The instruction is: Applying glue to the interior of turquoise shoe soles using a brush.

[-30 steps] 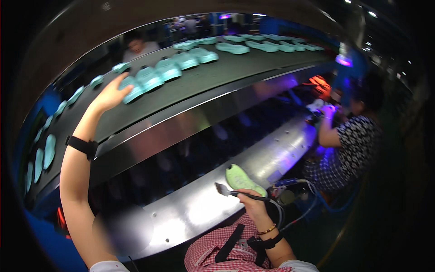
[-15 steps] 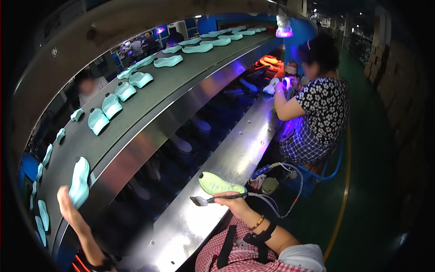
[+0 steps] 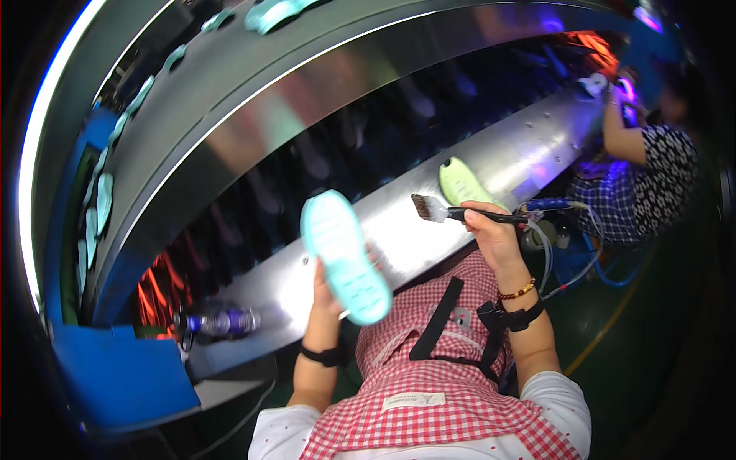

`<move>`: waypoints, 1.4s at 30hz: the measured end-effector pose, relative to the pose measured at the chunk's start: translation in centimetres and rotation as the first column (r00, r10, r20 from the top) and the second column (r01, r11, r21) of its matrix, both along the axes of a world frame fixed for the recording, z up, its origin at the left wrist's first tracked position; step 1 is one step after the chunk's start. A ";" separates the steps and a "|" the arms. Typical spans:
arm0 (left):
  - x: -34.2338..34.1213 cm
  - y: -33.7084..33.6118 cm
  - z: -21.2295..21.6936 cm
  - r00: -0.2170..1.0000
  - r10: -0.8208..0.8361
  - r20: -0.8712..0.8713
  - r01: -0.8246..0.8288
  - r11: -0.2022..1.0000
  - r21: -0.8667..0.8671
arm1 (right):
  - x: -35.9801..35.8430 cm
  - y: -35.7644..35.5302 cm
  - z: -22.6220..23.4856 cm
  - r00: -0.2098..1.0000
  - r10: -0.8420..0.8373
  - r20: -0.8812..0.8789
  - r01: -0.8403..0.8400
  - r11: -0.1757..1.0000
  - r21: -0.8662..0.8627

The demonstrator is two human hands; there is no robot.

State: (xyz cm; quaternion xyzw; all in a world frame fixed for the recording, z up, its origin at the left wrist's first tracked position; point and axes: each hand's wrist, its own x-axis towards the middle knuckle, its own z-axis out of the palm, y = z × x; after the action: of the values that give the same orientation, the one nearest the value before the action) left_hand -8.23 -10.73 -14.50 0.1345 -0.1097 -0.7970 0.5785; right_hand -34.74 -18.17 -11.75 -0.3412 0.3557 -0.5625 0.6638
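Note:
A pale turquoise shoe sole (image 3: 345, 253) is gripped in my left hand (image 3: 325, 295), its treaded face upward, above the metal ledge. The thumb shows at its edge; most of the fingers are hidden behind it. My right hand (image 3: 497, 239) holds a brush (image 3: 484, 216) with a black handle, closed around it, its dark-tipped bristles pointing left over the ledge. A thin tube runs off near the handle's back end. Beyond that hand, a yellow-green sole (image 3: 462, 181) lies on the ledge.
The shiny metal ledge (image 3: 264, 284) runs along a conveyor, whose upper belt (image 3: 184, 107) carries more turquoise soles. Red-glowing openings show at both ends below. A cylindrical device (image 3: 218, 322) sits at left near a blue panel (image 3: 123, 376). A co-worker (image 3: 667, 169) sits at right, beside hoses (image 3: 590, 222).
My left hand has taken the turquoise sole off the belt and brought it in front of me over the ledge. The view has turned left and down. The brush stays in my right hand.

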 end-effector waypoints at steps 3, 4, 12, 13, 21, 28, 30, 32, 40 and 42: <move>-3.0 -0.1 -0.5 0.998 0.046 -0.030 -0.042 0.991 0.125 | 1.9 0.1 0.3 0.993 0.121 -0.004 -0.121 0.993 0.010; -3.5 -0.3 -0.3 0.996 0.035 -0.085 -0.022 0.990 0.139 | 2.6 0.2 0.3 0.985 0.167 -0.032 -0.167 0.986 0.014; -4.5 -0.3 0.2 0.997 0.031 -0.069 -0.023 0.993 0.117 | 7.6 -0.4 1.3 0.915 0.236 -0.328 -0.272 0.960 -0.070; -4.6 -0.4 0.1 0.999 0.038 -0.030 -0.034 0.993 0.117 | 8.1 -0.7 1.4 0.916 0.223 -0.333 -0.269 0.958 -0.096; -2.5 -1.7 -0.2 0.962 0.231 0.143 -0.253 0.954 0.162 | 8.2 2.5 3.7 0.606 0.036 -0.795 -0.646 0.606 -0.465; -3.0 -0.8 2.1 0.991 0.087 0.100 -0.096 0.992 0.085 | 5.8 1.6 7.5 0.776 0.472 -0.418 -0.559 0.822 -0.109; -4.2 -0.9 3.5 0.998 0.056 0.004 -0.056 0.990 0.126 | 6.7 0.9 7.8 0.792 0.388 -0.471 -0.516 0.838 -0.176; -4.4 -0.9 4.8 0.992 0.115 -0.054 -0.107 0.984 0.142 | 6.9 1.4 7.8 0.710 0.457 -0.536 -0.631 0.751 -0.196; -3.3 -1.6 5.2 0.953 0.255 0.163 -0.252 0.967 -0.039 | 5.6 1.9 7.8 0.716 0.366 -0.595 -0.636 0.693 -0.339; -2.5 -1.5 5.2 0.917 0.343 0.204 -0.319 0.937 -0.140 | 5.6 2.6 8.0 0.647 0.416 -0.639 -0.756 0.461 -0.465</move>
State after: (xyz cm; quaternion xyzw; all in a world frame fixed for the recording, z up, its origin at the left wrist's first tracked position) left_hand -10.68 -12.23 -9.32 0.2103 -0.1912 -0.6605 0.6950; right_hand -29.12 -15.55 -3.71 -0.7852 0.1083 -0.2861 0.5385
